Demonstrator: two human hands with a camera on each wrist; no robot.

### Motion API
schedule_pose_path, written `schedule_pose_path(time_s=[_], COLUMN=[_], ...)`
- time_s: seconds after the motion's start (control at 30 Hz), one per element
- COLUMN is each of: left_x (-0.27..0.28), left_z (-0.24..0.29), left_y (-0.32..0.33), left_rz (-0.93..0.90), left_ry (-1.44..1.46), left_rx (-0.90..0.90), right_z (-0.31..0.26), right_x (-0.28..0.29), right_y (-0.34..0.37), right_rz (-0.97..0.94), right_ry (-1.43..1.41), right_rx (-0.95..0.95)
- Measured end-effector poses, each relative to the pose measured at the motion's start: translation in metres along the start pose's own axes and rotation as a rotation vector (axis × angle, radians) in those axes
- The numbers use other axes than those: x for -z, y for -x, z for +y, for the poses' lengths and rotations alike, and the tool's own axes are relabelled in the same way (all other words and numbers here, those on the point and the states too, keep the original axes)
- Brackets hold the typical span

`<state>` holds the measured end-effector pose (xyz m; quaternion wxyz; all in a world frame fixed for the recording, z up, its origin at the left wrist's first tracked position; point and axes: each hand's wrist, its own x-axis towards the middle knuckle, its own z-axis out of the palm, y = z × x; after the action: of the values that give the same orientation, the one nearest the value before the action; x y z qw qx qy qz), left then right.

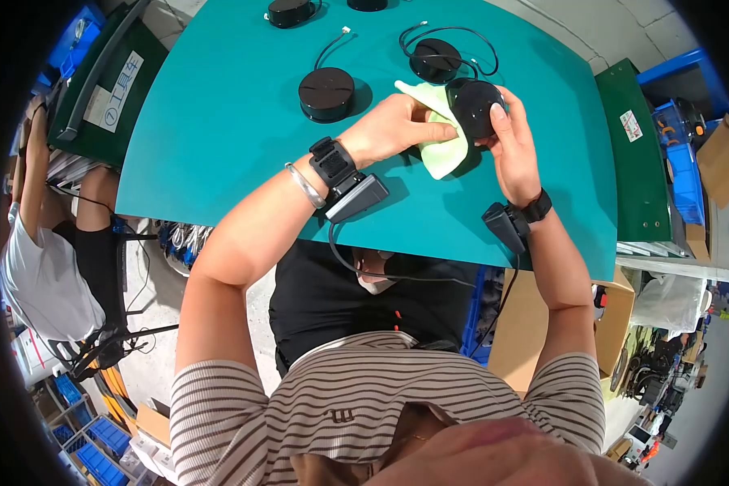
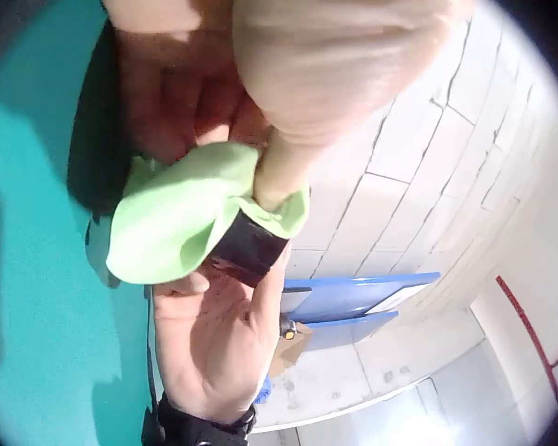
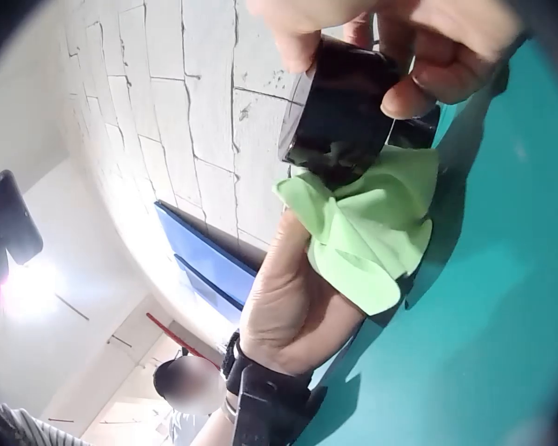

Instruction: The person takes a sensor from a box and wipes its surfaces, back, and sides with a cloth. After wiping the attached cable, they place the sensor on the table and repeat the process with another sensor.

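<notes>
My right hand point(image 1: 514, 144) grips a glossy black round device point(image 1: 475, 108) by its side, raised over the green table. A light green cloth point(image 1: 444, 151) is pinched between the thumb and fingers of my left hand point(image 1: 390, 130), its edge against the device's left side. In the left wrist view the cloth point(image 2: 181, 218) wraps partly over the device point(image 2: 249, 249). From the right wrist, the device point(image 3: 339, 111) shows its side wall, with the cloth point(image 3: 372, 228) bunched at its lower end. Part of my left fingers is hidden behind the cloth.
On the green table point(image 1: 243, 162) stand another black round device point(image 1: 326, 93) with a short cable, and one point(image 1: 435, 61) with a looped cable just beyond my hands. More lie at the far edge point(image 1: 290, 11). A seated person point(image 1: 49, 275) is at the left.
</notes>
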<state>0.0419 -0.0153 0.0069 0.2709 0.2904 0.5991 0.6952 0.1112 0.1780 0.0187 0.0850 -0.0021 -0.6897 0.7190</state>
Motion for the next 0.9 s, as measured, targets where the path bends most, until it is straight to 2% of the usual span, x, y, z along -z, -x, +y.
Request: schedule_pose_path(time_s=[0.17,0.23,0.4,0.6,0.67,0.77,0.87,0.9], left_x=[0.009,0.005,0.006,0.004,0.004,0.012,0.023,0.021], left_z=[-0.007,-0.007,-0.009,-0.006,-0.003,-0.018,-0.027,-0.030], left_y=[-0.003,-0.003,-0.004,-0.001,-0.001,-0.002,-0.003,-0.005], left_rz=[-0.015,0.046,0.107,0.107,0.108,0.073,0.044,0.053], left_ry=[-0.101,-0.023,-0.115,-0.121,-0.059,-0.205,-0.164,-0.131], left_rx=[0.066,-0.017,-0.066,-0.022,0.022,-0.074,0.030,-0.036], right_z=[-0.005,-0.005,-0.007,-0.003,-0.004,0.004,0.011,0.010], right_x=[-0.004,-0.005,-0.002,-0.001,-0.004,-0.009,-0.011,-0.012], right_y=[0.002,0.002,0.002,0.005,0.007,0.011,0.011,0.011], right_rz=[-0.078,-0.156,-0.192,-0.271,-0.320,-0.353,-0.371,-0.381], right_ry=[0.128,0.102,0.080,0.034,0.118,0.097,0.096,0.103], right_rx=[0.119,0.219,0.198,0.193,0.239,0.171,0.178,0.206])
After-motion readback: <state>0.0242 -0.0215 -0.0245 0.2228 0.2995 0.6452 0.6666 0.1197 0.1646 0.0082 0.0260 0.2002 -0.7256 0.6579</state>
